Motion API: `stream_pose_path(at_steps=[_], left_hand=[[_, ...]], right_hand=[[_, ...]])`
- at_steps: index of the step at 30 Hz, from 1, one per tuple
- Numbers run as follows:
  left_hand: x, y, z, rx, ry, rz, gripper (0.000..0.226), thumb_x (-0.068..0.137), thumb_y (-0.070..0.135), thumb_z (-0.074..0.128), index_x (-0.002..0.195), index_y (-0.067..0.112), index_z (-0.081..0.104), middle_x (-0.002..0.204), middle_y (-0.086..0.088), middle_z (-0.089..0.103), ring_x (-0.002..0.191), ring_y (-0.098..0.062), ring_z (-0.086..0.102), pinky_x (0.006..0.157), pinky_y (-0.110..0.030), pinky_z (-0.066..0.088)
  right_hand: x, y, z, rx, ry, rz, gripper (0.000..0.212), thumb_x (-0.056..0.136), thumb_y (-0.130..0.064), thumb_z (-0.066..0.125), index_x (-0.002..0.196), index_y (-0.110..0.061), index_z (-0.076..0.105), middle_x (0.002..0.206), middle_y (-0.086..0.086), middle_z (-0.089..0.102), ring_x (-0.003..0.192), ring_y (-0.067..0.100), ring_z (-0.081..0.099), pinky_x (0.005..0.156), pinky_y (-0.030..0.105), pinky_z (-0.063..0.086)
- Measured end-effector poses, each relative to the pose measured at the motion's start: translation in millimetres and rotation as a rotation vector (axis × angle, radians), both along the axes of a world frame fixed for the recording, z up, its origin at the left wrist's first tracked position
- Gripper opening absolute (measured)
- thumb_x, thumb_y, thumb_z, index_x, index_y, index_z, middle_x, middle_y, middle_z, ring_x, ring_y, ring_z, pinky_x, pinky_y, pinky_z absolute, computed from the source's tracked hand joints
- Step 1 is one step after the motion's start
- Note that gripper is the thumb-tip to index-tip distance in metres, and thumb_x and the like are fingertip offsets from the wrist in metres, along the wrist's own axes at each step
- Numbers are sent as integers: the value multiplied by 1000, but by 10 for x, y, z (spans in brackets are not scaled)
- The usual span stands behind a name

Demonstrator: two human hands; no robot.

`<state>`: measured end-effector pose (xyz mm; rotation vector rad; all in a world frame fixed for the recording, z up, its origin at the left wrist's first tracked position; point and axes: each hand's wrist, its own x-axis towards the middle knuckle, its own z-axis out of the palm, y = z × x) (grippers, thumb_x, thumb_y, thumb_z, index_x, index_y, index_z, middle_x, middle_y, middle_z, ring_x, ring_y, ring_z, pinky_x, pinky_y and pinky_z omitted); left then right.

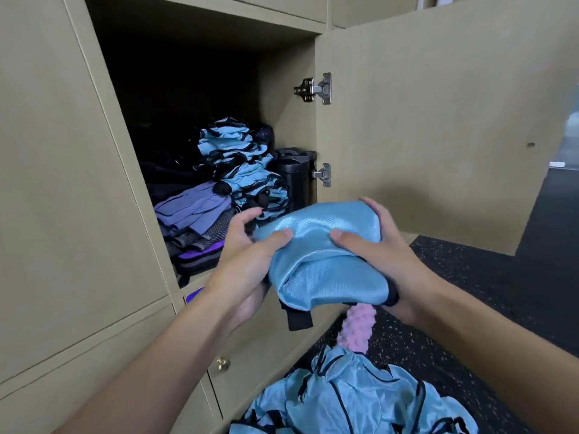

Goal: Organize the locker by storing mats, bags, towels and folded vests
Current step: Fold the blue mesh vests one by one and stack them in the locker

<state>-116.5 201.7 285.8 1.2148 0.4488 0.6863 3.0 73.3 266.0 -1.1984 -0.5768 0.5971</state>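
Both hands grip one folded vest (322, 245), a shiny light-blue bundle with black trim, just outside the open locker (291, 98). The left hand (247, 255) pinches its left end, thumb on top, and the right hand (385, 242) clamps the right end the same way, so the bundle's long axis runs side to side between them. The stack of folded vests (247, 170) stands ahead and to the left, at the front edge of the shelf, just beyond the left fingertips; that hand is the nearer one. Purple towels (194, 205) lie left of the stack, a black container (294, 173) to its right. The locker's back is too dark to read, and the fingers under the cloth are hidden. Unfolded vests (354, 393) lie heaped on the floor below.
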Motion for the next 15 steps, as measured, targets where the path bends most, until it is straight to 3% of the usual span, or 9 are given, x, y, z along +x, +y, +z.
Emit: stream_pose_path(at_steps=[2,4,6,9,11,15], left_hand=[[73,50,-27,-17,52,-74,77,85,17,76,141,45,31,115,0,69,93,-25,74,86,-53,58],[127,103,-49,-38,57,-154,92,81,13,79,139,58,25,111,6,71,96,-24,74,88,-56,57],[173,221,-48,-10,36,-102,87,79,2,79,136,52,35,112,0,73,95,-24,74,85,-47,60],[202,458,8,39,36,7,53,81,1,77,121,29,57,109,-9,73,86,-24,74,71,-33,61],[213,637,32,49,42,56,41,82,4,77,117,21,63,106,-8,75,87,-23,75,73,-32,60],[231,1001,144,191,32,241,49,82,9,78,123,24,56,101,-1,76,91,-19,74,88,-38,59]], right_hand=[[131,155,22,29,-63,-131,63,82,-18,77,128,-47,45,122,1,59,100,30,68,81,50,59],[230,313,69,83,-83,-175,56,85,-14,74,125,-43,49,119,2,60,96,29,69,79,49,60],[330,478,104,91,-109,-173,49,86,-14,73,122,-40,51,115,1,62,90,26,69,70,42,61],[425,757,199,61,-194,-155,40,88,-16,71,116,-38,51,108,-2,64,85,21,69,62,35,59],[504,970,269,18,-309,-90,36,89,-20,70,112,-39,49,107,-3,65,88,18,69,69,35,59],[653,1405,458,-50,-410,178,42,90,-16,68,123,-35,51,111,-8,69,99,9,68,89,31,55]])
